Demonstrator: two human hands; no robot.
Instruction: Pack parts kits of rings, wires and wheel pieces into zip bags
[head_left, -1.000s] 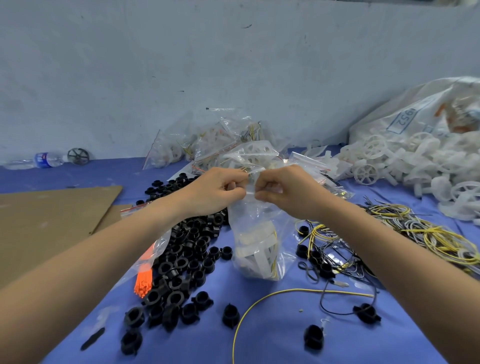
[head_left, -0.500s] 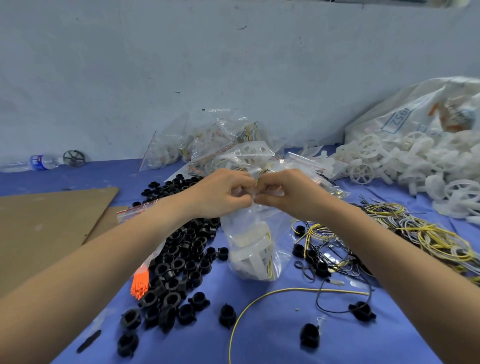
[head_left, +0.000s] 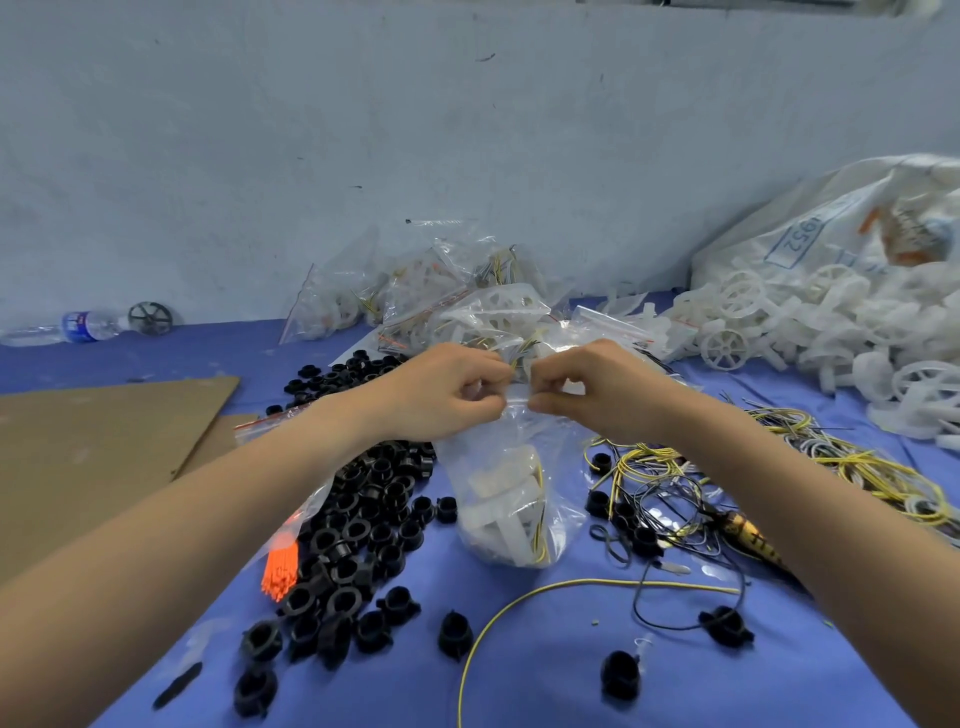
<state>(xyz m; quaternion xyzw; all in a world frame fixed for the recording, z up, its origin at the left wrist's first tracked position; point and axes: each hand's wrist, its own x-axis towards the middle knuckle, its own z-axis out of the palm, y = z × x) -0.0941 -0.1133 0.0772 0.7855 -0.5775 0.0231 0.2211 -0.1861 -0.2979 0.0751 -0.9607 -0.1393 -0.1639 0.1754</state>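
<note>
A clear zip bag (head_left: 511, 499) hangs upright above the blue table, holding white wheel pieces and yellow wire. My left hand (head_left: 441, 392) and my right hand (head_left: 587, 387) both pinch its top strip, a short stretch of which shows between them. Black rings (head_left: 363, 514) lie heaped to the left of the bag. Tangled yellow, black and white wires (head_left: 810, 462) spread to the right. White wheel pieces (head_left: 831, 317) are piled at the far right.
Filled zip bags (head_left: 441, 291) are stacked against the wall behind my hands. A large white sack (head_left: 831, 234) sits at the back right. Cardboard (head_left: 93, 447) covers the left of the table, with orange sticks (head_left: 280, 571) beside it. A water bottle (head_left: 62, 328) lies by the wall.
My hands met at the top of the bag, then drew slightly apart along its strip. The bag stays hanging between them.
</note>
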